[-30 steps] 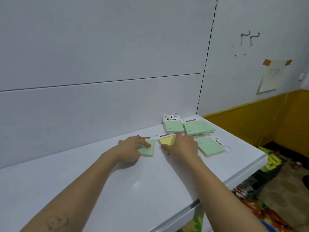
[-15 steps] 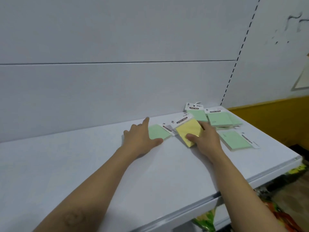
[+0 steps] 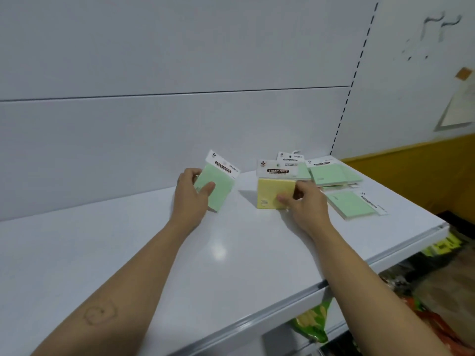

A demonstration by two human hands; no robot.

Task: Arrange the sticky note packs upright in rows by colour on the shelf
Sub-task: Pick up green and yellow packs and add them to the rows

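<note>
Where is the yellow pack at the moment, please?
In the head view, the yellow pack stands upright on the shelf, right of centre, held by the right hand, just left of the flat green packs.

Your left hand (image 3: 191, 201) holds a pale green sticky note pack (image 3: 217, 187) raised and tilted, its white "STICKY NOTE" header card leaning up and to the right. Your right hand (image 3: 305, 204) grips a yellow sticky note pack (image 3: 273, 192) standing upright on the white shelf (image 3: 218, 253), header on top and facing you. Behind and to its right, the other green packs (image 3: 331, 174) lie flat in a loose overlapping cluster, with one more green pack (image 3: 352, 204) lying flat nearer the shelf's front edge.
</note>
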